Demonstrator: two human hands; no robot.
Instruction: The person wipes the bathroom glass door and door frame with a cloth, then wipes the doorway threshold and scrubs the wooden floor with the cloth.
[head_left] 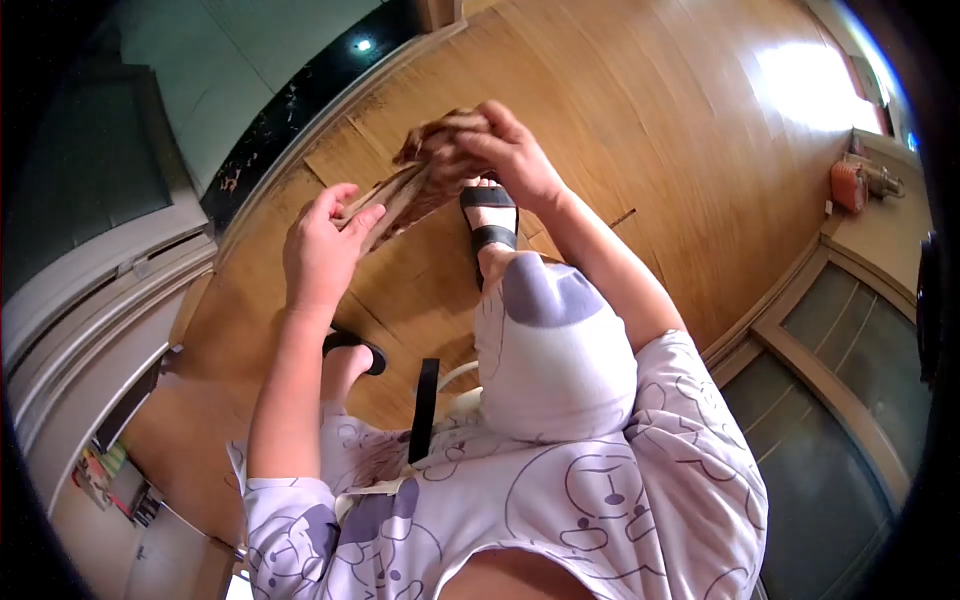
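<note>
Your left hand (328, 240) and right hand (507, 155) pinch opposite ends of the brown cloth (415, 185), stretched between them; open wooden floor (640, 130) spreads beyond your right hand.

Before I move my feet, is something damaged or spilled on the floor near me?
Yes, the wooden floor looks worn: dark, rough patches run along its edge beside the black strip. A short dark mark right of your sandal may be a crack. I see no spill.

No readable text or labels, as far as visible.
</note>
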